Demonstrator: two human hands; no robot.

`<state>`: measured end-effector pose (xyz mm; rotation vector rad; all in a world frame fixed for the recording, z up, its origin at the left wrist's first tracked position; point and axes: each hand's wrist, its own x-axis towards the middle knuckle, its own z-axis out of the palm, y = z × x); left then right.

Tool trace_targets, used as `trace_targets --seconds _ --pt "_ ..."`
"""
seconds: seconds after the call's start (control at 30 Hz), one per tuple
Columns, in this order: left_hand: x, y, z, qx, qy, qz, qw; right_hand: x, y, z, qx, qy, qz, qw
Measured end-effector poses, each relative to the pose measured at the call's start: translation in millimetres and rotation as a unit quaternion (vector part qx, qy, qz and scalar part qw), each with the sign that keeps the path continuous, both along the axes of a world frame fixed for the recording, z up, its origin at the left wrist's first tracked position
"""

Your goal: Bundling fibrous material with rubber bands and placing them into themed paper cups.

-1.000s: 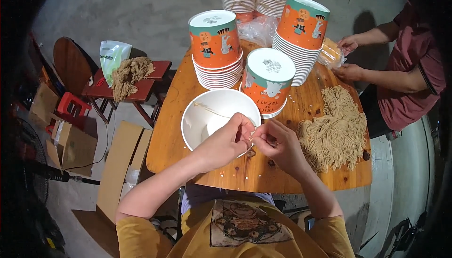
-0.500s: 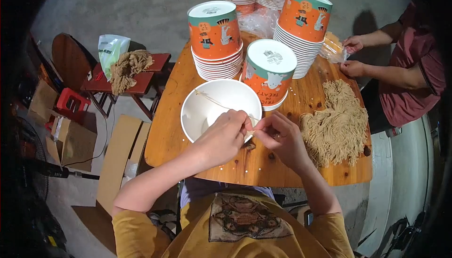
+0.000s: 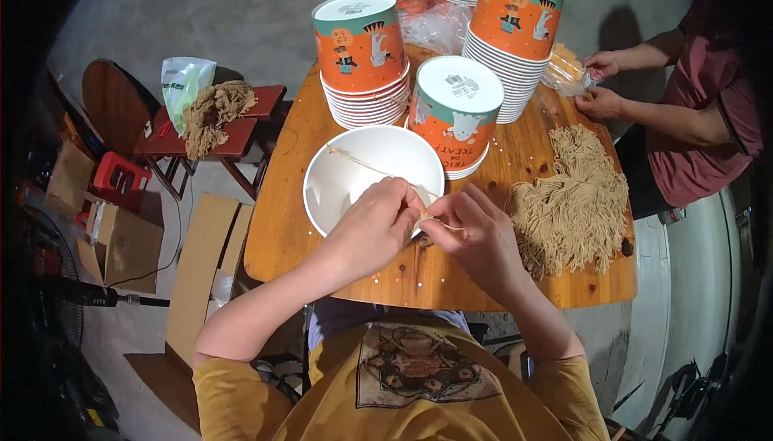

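Observation:
A white paper bucket [image 3: 328,191] lies tipped on the table, its round mouth turned up toward me. Across its opening runs a tan cord [image 3: 354,158], reaching from the far rim to my fingers. Over the near right rim my left hand [image 3: 378,220] pinches the cord. Close against it, my right hand [image 3: 471,232] also grips the cord, a short end showing between its fingers. The exact knot or hole at the fingertips is too small to make out. To the right of my right hand rests a heap of tan cords [image 3: 572,216].
Upside-down stacks of orange and green buckets, a left stack [image 3: 360,55], a middle stack [image 3: 457,107] and a tall right stack [image 3: 511,39], stand beyond. A co-worker's hands [image 3: 600,87] hold a clear plastic packet [image 3: 566,71]. A red bench [image 3: 258,103] and cardboard box [image 3: 201,264] are left.
Both my hands have shifted slightly, still together at the bucket's rim. A short cord end now shows at my right fingers. The whole view has moved a little.

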<state>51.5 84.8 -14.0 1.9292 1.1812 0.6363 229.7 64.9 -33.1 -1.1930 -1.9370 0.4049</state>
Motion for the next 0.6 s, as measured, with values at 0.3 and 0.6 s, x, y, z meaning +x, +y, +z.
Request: trace_targets --seconds 0.3,0.6 --pt "1 1 -6 0.059 0.003 -0.008 0.998 2 -7 0 0.001 -0.013 -0.001 1.000" --pt "4 0 -1 0.023 -0.007 -0.004 1.000 6 -11 -1 -0.018 -0.028 -0.012 0.999"
